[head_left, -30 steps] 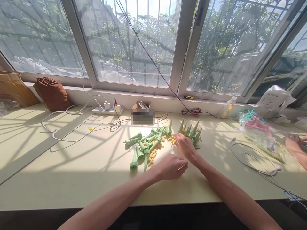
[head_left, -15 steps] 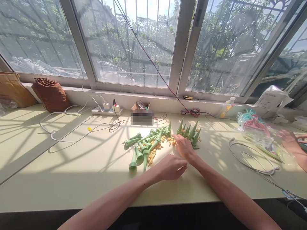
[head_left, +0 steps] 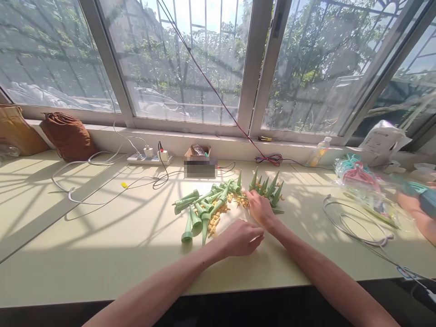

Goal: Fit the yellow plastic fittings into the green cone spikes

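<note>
Curled above the table's near part, my left hand (head_left: 242,238) is closed; anything inside its fingers is hidden. My right hand (head_left: 261,209) reaches farther forward, its fingers drawn together at small orange plastic pieces (head_left: 240,200). What its fingertips hold, if anything, cannot be made out. Left of my right hand lies a heap of green plastic cone-shaped spikes (head_left: 204,206), with more orange pieces (head_left: 214,221) along its right side. Behind and to the right of that hand, several green cones (head_left: 272,186) stand upright or tilted, with orange bits among them.
Behind the cones are a small cardboard box (head_left: 198,151) and a power strip (head_left: 150,158). A brown bag (head_left: 67,136) sits at left. To the right lie a looped grey cable (head_left: 354,238), plastic-wrapped items (head_left: 361,177), a bottle (head_left: 320,152) and another person's hand (head_left: 410,202).
My hands stay nearly in place, the right one still at the orange pieces. The view shifts slightly. At far right, the other person's hand has moved, and a teal item now shows by it.
</note>
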`<state>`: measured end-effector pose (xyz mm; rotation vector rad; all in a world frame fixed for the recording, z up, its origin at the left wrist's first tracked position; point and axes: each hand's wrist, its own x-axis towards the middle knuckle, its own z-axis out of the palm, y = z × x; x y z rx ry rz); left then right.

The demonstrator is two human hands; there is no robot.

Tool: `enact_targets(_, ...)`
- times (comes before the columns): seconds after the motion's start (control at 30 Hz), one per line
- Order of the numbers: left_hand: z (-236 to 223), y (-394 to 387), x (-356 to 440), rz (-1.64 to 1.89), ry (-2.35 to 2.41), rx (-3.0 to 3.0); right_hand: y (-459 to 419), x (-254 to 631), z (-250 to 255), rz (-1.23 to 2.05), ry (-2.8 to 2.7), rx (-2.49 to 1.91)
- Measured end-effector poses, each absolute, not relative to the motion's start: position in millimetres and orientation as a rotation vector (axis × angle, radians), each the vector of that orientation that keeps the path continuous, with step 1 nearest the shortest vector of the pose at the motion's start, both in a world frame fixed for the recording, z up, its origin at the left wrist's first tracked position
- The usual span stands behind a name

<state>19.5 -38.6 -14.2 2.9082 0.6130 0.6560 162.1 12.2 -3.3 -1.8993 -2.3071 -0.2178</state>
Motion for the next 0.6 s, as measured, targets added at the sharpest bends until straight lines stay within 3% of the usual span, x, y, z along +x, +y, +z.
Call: enact_targets(0.6,-11.6,-38.5,19.3,0.608,0.634,2.9,10.5,160.0,0.4,-0.232,-2.354,-1.887)
